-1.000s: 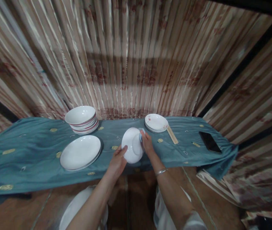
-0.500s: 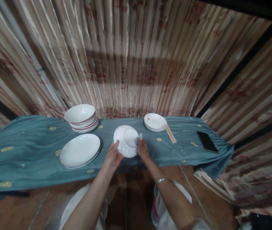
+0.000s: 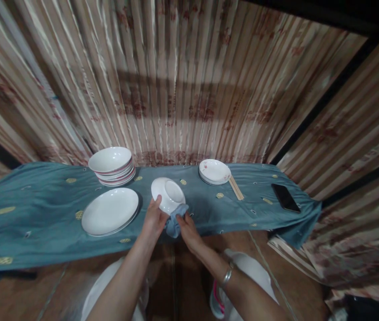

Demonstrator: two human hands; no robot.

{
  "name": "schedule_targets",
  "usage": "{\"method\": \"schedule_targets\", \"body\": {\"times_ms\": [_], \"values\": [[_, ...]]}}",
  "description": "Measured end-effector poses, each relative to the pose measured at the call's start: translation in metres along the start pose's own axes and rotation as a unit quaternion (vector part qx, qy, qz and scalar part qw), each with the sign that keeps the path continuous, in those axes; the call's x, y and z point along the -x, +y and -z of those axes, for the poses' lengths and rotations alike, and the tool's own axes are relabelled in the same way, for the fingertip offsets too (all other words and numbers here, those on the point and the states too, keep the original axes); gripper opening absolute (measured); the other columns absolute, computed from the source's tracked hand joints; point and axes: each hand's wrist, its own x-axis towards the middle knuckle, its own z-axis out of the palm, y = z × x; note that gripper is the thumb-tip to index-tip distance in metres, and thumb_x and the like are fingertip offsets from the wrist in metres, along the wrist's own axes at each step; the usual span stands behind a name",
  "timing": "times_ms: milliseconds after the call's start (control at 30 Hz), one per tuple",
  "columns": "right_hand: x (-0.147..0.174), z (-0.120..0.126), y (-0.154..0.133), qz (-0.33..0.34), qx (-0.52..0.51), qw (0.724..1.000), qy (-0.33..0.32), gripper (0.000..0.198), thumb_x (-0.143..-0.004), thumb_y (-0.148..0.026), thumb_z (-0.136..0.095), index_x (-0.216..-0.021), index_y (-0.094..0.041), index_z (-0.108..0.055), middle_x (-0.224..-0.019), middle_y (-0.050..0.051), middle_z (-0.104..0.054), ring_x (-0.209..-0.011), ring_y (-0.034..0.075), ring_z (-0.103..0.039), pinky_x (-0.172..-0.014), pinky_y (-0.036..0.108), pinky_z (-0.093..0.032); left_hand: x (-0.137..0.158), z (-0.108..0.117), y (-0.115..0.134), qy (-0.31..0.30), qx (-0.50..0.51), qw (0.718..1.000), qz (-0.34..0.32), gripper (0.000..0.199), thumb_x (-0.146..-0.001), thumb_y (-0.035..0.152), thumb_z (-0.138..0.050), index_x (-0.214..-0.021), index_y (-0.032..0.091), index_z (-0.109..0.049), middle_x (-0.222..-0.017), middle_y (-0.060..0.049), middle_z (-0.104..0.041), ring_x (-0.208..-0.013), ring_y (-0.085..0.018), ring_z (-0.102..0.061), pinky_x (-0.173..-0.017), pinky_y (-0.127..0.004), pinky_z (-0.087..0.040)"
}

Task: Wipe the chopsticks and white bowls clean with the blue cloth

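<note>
A small white plate (image 3: pixel 163 189) is tilted with its foot ring towards me, above the front part of the table. My left hand (image 3: pixel 155 217) grips its lower left edge, thumb on the underside. In my right hand (image 3: pixel 187 227), closed fingers pinch a blue cloth (image 3: pixel 174 221) that touches the plate's lower right rim. Part of the cloth hangs below the plate. The plate's upper face is hidden from me.
A stack of white bowls (image 3: pixel 111 160) stands at the back left, with large oval plates (image 3: pixel 111 210) in front. Small flowered plates (image 3: pixel 214 171) sit back right beside wooden chopsticks (image 3: pixel 236 187). A black phone (image 3: pixel 285 197) lies on the teal tablecloth (image 3: pixel 205 207) farther right.
The plate has tilted and shifted slightly left. My right hand has moved down and left, bringing the cloth from the plate's right side to its lower rim, where more of it shows.
</note>
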Motion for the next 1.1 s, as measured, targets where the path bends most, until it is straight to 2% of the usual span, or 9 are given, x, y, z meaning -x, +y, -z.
{"method": "schedule_targets", "body": {"times_ms": [100,267,400,533,667,800,900,1000,1100], "values": [[0.009,-0.004,-0.013,-0.029,-0.006,1.000,-0.006,0.047,-0.083,-0.045,-0.049,-0.122,-0.020,-0.054,-0.123,0.007,-0.061,-0.118,0.025,-0.053,-0.104,0.042,-0.037,-0.003,0.001,-0.003,-0.002,0.005,1.000,-0.013,0.038,-0.081,0.016,-0.061,-0.119,0.015,-0.056,-0.090,-0.008,-0.073,-0.081,-0.020,-0.069,-0.083,-0.035,-0.053],[0.024,-0.006,-0.031,-0.007,0.037,0.999,-0.030,0.049,-0.085,-0.043,-0.047,-0.128,-0.021,-0.051,-0.123,0.007,-0.060,-0.117,0.026,-0.053,-0.101,0.041,-0.039,-0.002,-0.001,-0.006,0.001,0.000,1.000,-0.021,0.043,-0.081,0.020,-0.062,-0.122,0.015,-0.054,-0.097,-0.009,-0.072,-0.084,-0.020,-0.068,-0.083,-0.034,-0.052],[0.030,-0.003,-0.046,0.029,0.070,0.994,-0.074,0.052,-0.087,-0.037,-0.045,-0.136,-0.019,-0.044,-0.121,0.008,-0.062,-0.114,0.025,-0.055,-0.099,0.040,-0.041,0.000,-0.002,-0.005,-0.003,-0.016,1.000,-0.014,0.036,-0.084,0.018,-0.057,-0.119,0.014,-0.055,-0.086,-0.006,-0.072,-0.076,-0.018,-0.068,-0.082,-0.032,-0.051],[0.020,0.011,-0.061,0.064,0.081,0.987,-0.124,0.044,-0.087,-0.033,-0.047,-0.129,-0.023,-0.053,-0.114,0.002,-0.066,-0.105,0.024,-0.060,-0.096,0.039,-0.043,-0.002,0.002,-0.003,0.007,-0.016,1.000,-0.008,0.036,-0.081,0.016,-0.060,-0.116,0.014,-0.057,-0.076,-0.003,-0.071,-0.070,-0.018,-0.067,-0.078,-0.032,-0.052],[0.002,0.029,-0.066,0.069,0.087,0.991,-0.074,0.041,-0.089,-0.037,-0.044,-0.125,-0.023,-0.056,-0.105,0.004,-0.069,-0.095,0.023,-0.063,-0.091,0.040,-0.047,-0.003,0.004,-0.002,0.009,-0.016,1.000,0.010,0.038,-0.082,0.022,-0.058,-0.119,0.014,-0.055,-0.079,-0.005,-0.071,-0.072,-0.020,-0.068,-0.076,-0.034,-0.053],[-0.004,0.033,-0.054,0.134,0.165,0.977,0.001,0.051,-0.089,-0.038,-0.044,-0.138,-0.023,-0.044,-0.140,0.007,-0.048,-0.130,0.026,-0.041,-0.109,0.046,-0.031,-0.006,0.006,-0.003,-0.001,-0.002,1.000,0.027,0.038,-0.084,0.032,-0.055,-0.117,0.012,-0.057,-0.094,-0.010,-0.071,-0.087,-0.024,-0.067,-0.080,-0.037,-0.052],[0.002,0.024,-0.041,0.163,0.240,0.955,-0.066,0.057,-0.091,-0.040,-0.043,-0.144,-0.022,-0.033,-0.153,0.005,-0.025,-0.141,0.024,-0.022,-0.115,0.046,-0.022,-0.007,0.008,-0.004,-0.013,-0.009,1.000,0.026,0.036,-0.082,0.031,-0.058,-0.112,0.011,-0.059,-0.093,-0.011,-0.071,-0.089,-0.024,-0.067,-0.083,-0.036,-0.051],[0.003,0.013,-0.035,0.182,0.284,0.936,-0.102,0.060,-0.092,-0.042,-0.040,-0.147,-0.019,-0.027,-0.154,0.008,-0.022,-0.143,0.024,-0.017,-0.116,0.047,-0.018,-0.006,0.009,-0.006,-0.022,-0.038,0.999,-0.001,0.033,-0.080,0.028,-0.061,-0.107,0.010,-0.060,-0.090,-0.010,-0.071,-0.088,-0.022,-0.067,-0.083,-0.033,-0.051],[-0.008,0.010,-0.036,0.192,0.296,0.932,-0.083,0.061,-0.094,-0.043,-0.036,-0.147,-0.017,-0.024,-0.154,0.010,-0.023,-0.143,0.023,-0.017,-0.116,0.046,-0.018,0.002,0.005,-0.007,-0.036,-0.066,0.997,-0.011,0.026,-0.080,0.028,-0.061,-0.100,0.012,-0.062,-0.093,-0.010,-0.071,-0.091,-0.020,-0.066,-0.084,-0.031,-0.050]]}}
